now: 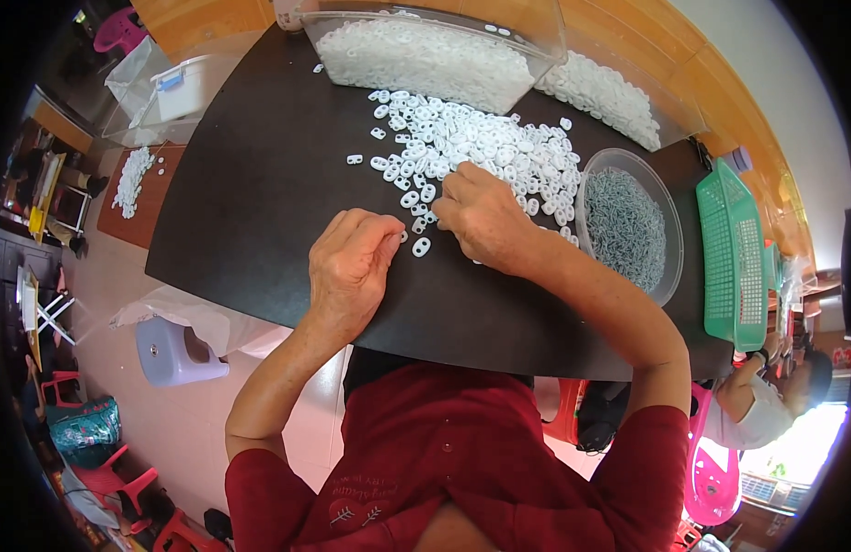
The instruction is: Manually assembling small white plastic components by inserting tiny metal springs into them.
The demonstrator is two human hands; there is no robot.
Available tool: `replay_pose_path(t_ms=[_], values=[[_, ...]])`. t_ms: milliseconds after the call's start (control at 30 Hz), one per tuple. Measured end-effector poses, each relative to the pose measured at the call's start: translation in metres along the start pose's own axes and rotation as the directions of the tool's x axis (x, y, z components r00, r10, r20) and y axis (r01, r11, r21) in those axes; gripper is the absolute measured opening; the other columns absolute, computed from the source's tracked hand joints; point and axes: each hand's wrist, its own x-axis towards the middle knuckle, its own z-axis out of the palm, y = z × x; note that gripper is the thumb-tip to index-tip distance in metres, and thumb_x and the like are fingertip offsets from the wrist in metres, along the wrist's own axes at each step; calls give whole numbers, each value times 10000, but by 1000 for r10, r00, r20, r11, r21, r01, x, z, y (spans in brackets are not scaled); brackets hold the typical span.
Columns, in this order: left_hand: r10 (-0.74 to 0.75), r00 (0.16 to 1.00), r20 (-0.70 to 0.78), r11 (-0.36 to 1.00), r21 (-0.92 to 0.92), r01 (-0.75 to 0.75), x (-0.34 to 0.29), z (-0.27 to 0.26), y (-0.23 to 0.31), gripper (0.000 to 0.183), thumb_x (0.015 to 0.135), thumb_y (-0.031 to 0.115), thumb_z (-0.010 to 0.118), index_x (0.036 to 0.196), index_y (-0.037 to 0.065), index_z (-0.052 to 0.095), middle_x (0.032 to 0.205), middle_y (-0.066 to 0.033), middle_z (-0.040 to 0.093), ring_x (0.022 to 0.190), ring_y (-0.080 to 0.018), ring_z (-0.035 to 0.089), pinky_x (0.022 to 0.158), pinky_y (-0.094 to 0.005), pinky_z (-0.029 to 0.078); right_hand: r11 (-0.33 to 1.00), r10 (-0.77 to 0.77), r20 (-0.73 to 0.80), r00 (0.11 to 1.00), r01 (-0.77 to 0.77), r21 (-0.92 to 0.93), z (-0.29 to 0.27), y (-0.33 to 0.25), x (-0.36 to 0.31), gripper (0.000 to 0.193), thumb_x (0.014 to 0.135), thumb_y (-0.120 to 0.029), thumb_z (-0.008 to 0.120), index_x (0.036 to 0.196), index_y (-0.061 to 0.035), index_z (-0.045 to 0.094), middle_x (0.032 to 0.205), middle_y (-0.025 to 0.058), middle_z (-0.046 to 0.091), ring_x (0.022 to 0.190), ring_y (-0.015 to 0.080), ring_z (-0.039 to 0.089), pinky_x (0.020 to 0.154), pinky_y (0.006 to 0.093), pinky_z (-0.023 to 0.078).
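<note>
Small white oval plastic pieces with two holes lie in a loose heap on the dark table. My left hand is closed in a pinch left of the heap's near edge, and a white bit of a two-hole piece shows at its fingertips. Fingers curled and closed, my right hand is over the heap's near side; what its fingertips hold, if anything, is hidden. A single two-hole piece lies between the hands. Right of my right hand, a round see-through tub contains many grey screws.
A see-through bin full of white pieces stands behind the heap, with another bin beside it. A green basket borders the table's right end. Left of the table are a lilac stool and more white pieces. Another person is at right.
</note>
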Motion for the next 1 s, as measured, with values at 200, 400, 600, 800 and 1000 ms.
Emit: replay_pose_path(t_ms=[200, 400, 600, 800, 1000], values=[[-13, 1000, -5, 1000, -11, 13, -1, 3, -1, 148, 711, -65, 654, 821, 23, 609, 737, -85, 577, 665, -241, 556, 570, -332, 439, 986, -158, 23, 987, 159, -58, -1, -1, 11, 151, 640, -44, 661, 624, -27, 512, 698, 92, 469, 720, 251, 477, 609, 362, 411], [-48, 998, -43, 998, -46, 46, -2, 4, 1, 130, 731, -49, 644, 835, 22, 612, 740, -93, 576, 669, -254, 556, 572, -331, 435, 993, -118, -130, 984, 119, -1, 4, 0, 6, 144, 661, 3, 630, 637, -34, 492, 682, 78, 469, 673, 246, 474, 575, 354, 397], [-506, 849, 152, 658, -569, 494, -12, 19, 14, 94, 847, 17, 610, 936, -14, 621, 791, -27, 621, 682, -102, 570, 593, -229, 451, 813, 389, -39, 920, -323, 485, -19, -30, -9, 73, 716, -18, 636, 713, -55, 573, 654, 41, 514, 617, 189, 497, 570, 312, 393], [-543, 821, 177, 567, -643, 514, -13, 23, 41, 115, 850, -4, 604, 958, -37, 625, 761, -44, 619, 650, -88, 551, 589, -209, 449, 796, 412, -178, 894, -257, 548, -21, -51, -23, 37, 803, -77, 633, 773, -58, 626, 653, 32, 541, 636, 152, 506, 594, 291, 401], [-17, 994, -112, 979, -204, -6, -19, 32, 55, 116, 789, -39, 660, 904, -40, 642, 765, -117, 605, 648, -144, 564, 568, -231, 444, 21, 691, 296, 659, -428, 904, -41, -70, -43, 124, 854, -111, 638, 906, 1, 653, 775, -2, 612, 752, 39, 529, 639, 201, 434]])
